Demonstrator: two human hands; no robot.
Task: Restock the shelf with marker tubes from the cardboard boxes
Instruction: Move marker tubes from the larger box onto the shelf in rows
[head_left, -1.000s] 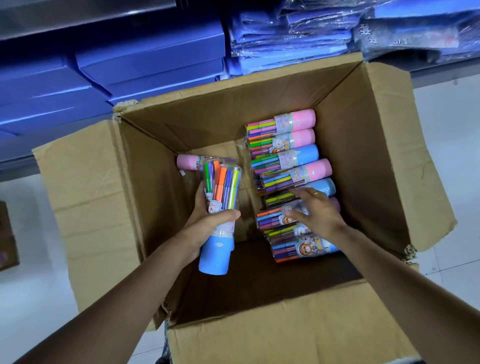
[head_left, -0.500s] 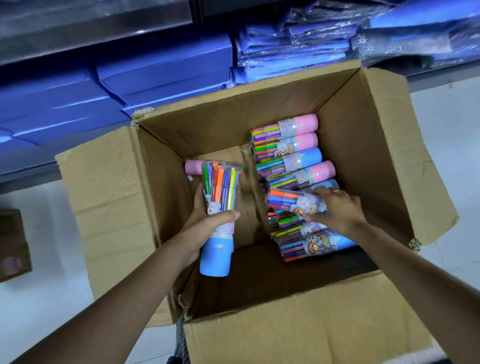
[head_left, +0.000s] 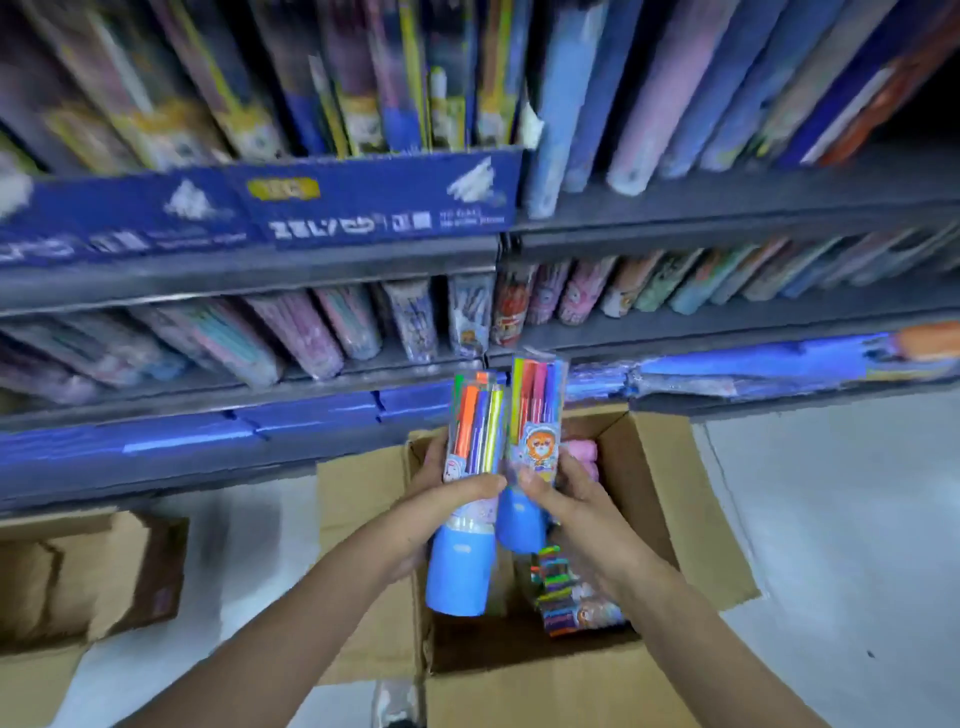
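Two marker tubes are up out of the open cardboard box, held side by side and upright, blue caps down and the clear ends with coloured markers up. The left hand curls round the left marker tube, its thumb across the front; a second tube may sit behind it, but the blur hides that. The right hand grips the right marker tube, the one with a lion sticker, thumb and fingers wrapped at its middle. The two tubes touch or nearly touch.

Below the hands, more marker tubes lie in the box near the right wall, too blurred to count; one pink cap shows at the far side. A second cardboard box stands on the floor to the left. Three shelf levels of packaged stationery rise beyond, all motion-blurred.
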